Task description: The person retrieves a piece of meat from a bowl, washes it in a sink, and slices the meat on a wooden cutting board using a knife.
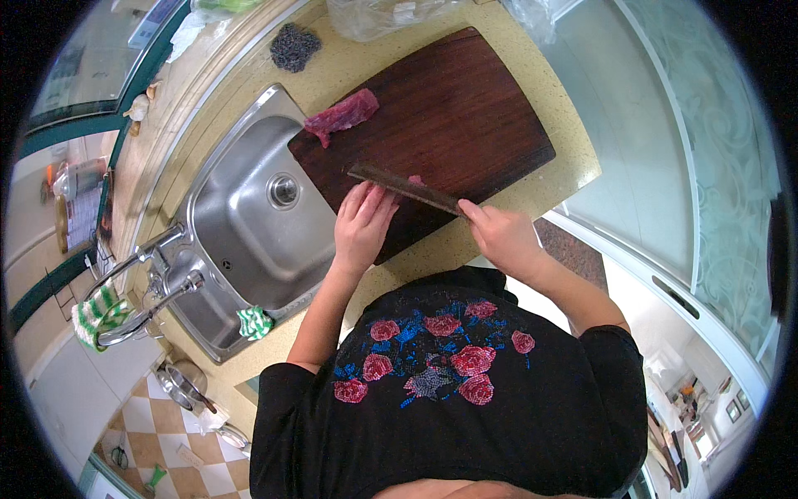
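Observation:
A knife (405, 189) with a broad, dark blade lies edge-down across the near part of a dark wooden cutting board (461, 106). My right hand (502, 237) is closed around its handle. Beside the blade, my left hand (365, 221) presses its bent fingertips onto a piece of raw meat, mostly hidden under the fingers. A small pink slice of meat (416, 180) shows on the blade's far side. Farther off, a longer strip of raw red meat (344, 115) rests at the board's left edge, by the sink.
Left of the board is a stainless steel sink (249, 249) with a chrome faucet (162, 262). A green-striped cloth (255, 322) lies on its near rim. A dark scouring pad (295, 47) and clear plastic bags (386, 15) sit behind. A frosted glass door (629, 143) stands at right.

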Demonstrator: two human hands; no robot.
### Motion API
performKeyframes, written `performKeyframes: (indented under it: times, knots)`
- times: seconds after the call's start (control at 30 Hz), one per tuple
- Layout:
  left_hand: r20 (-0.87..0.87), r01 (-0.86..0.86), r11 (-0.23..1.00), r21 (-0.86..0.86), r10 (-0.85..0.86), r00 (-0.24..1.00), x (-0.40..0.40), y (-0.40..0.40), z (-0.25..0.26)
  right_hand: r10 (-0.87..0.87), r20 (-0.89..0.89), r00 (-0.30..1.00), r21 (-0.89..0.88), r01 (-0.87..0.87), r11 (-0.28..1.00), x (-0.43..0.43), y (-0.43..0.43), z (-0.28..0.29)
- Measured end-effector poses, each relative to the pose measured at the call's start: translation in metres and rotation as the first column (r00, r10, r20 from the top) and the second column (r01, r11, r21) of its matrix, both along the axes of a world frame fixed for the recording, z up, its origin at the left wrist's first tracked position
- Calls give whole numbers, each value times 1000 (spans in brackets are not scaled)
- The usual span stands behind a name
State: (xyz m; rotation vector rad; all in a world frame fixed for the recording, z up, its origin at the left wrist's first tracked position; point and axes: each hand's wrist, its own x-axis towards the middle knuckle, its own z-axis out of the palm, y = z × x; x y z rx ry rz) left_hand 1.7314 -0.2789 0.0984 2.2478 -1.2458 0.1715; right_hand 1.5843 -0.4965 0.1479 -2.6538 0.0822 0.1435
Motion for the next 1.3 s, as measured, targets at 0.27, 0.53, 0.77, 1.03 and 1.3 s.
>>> performKeyframes:
  times: [0.27,0.53,0.77,1.03,1.3]
  knots:
    - [-51,-104,991,-88,100,994,5,6,-19,2,-48,999,-26,-4,1000,-11,17,4]
    - [-59,-59,994,-92,53,997,10,3,-9,43,-93,995,-35,-47,998,8,21,5]
    - [-70,-126,988,-85,120,990,11,5,-18,102,-81,991,-97,-110,989,27,24,9]
    - [-120,-90,986,-140,74,990,13,1,-20,117,-125,985,8,-117,993,94,43,-10]
    - [-83,-96,986,-138,85,993,13,2,-17,62,-153,986,-7,-64,998,58,6,-6]
